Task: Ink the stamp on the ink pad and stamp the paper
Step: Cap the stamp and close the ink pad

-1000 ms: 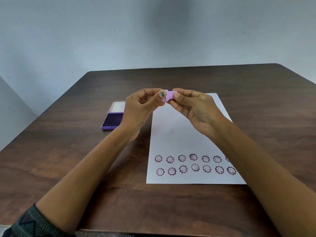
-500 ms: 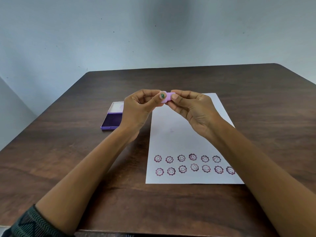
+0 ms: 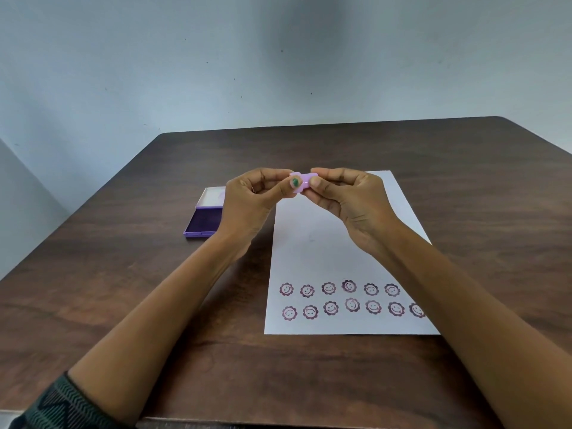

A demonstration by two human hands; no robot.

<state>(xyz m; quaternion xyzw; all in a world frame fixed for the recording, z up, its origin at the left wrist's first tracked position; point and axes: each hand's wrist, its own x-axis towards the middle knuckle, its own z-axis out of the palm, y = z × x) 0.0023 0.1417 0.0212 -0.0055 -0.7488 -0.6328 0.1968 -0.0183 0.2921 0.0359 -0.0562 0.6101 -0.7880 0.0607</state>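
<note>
Two hands raised together above the far end of the paper (image 3: 312, 243), both pinched on one small purple stamp (image 3: 302, 182). Left hand (image 3: 250, 202) closed on the stamp's left end, thumb in front, green-painted thumbnail facing the camera. Right hand (image 3: 349, 199) closed on the right end, thumb and fingertips pressed against the plastic. Stamp held level between them, clear of the tabletop (image 3: 123, 289), its printing face not visible from here.

Left of the paper and partly hidden behind the left hand, an ink pad (image 3: 204, 221) lying open: a shallow purple case, dark violet pad filling the near half, pale lid folded back flat on the far side. Nothing else visible inside the case.

White paper flat on the dark wood, long side running away from the camera. Two rows of purple flower-shaped smiley prints (image 3: 349, 300) near its closest edge, six visible in the far row and seven in the near one, the right forearm crossing the right ends of both. Upper part of the sheet blank. Patterned dark sleeve (image 3: 62, 404) at the left elbow.
</note>
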